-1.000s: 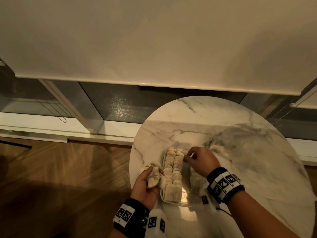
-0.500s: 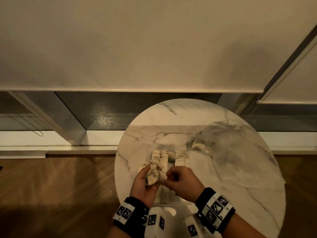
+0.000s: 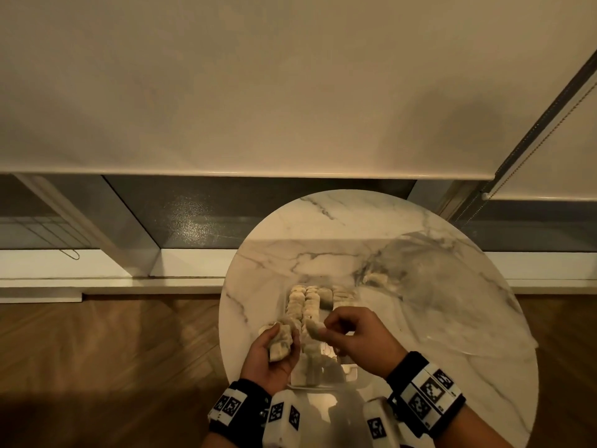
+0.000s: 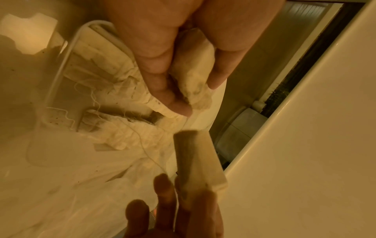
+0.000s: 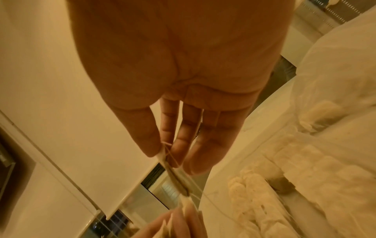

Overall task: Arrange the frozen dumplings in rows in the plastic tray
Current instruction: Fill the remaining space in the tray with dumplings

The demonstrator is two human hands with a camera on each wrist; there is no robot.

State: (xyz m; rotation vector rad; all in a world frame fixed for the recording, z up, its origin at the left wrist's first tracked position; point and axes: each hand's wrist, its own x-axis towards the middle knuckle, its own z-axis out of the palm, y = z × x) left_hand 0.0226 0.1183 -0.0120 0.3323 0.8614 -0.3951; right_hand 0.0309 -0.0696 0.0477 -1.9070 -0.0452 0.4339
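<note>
A clear plastic tray (image 3: 350,371) lies on the round marble table (image 3: 323,227), with rows of pale frozen dumplings (image 3: 303,302) along its left side. My left hand (image 3: 281,343) hovers at the tray's left edge and grips a small handful of dumplings (image 3: 278,345). My right hand (image 3: 323,331) is over the tray's middle and pinches a single dumpling (image 3: 312,328) between thumb and fingertips. In the left wrist view the held handful (image 4: 193,69) sits above the tray rim (image 4: 67,53). The right wrist view shows the pinched dumpling (image 5: 176,175) edge-on.
A crumpled clear plastic bag (image 3: 429,295) with a few more dumplings (image 3: 376,279) lies on the table right of the tray. Wooden floor (image 3: 113,350) lies beyond the table's left edge. A window sill and lowered blind stand behind the table.
My right hand came back from the tray's far end to my left hand and now pinches one dumpling, drawn slightly away from the handful. The left hand stayed at the tray's left edge.
</note>
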